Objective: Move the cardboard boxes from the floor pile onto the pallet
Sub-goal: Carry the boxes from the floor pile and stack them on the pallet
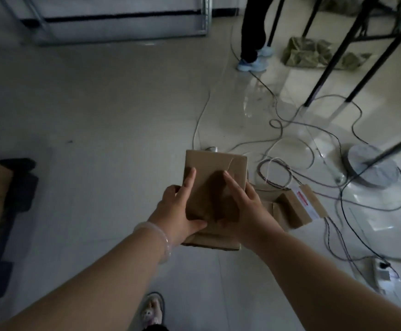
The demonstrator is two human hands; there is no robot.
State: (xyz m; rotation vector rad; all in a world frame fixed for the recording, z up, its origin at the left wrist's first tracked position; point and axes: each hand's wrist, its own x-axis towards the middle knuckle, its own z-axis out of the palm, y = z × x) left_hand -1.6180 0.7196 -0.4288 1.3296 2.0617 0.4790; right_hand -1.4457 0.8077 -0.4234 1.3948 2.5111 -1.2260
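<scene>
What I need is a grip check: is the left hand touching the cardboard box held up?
Touching. In the head view the left hand lays its forefinger and thumb on top of the cardboard box, other fingers round its left edge.

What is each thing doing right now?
cardboard box, held between both hands
left hand, grips the box's left edge
right hand, grips the box's right edge
labelled box, lying on the floor
cables, loose and tangled on the floor
power strip, on the floor with something plugged in
</scene>
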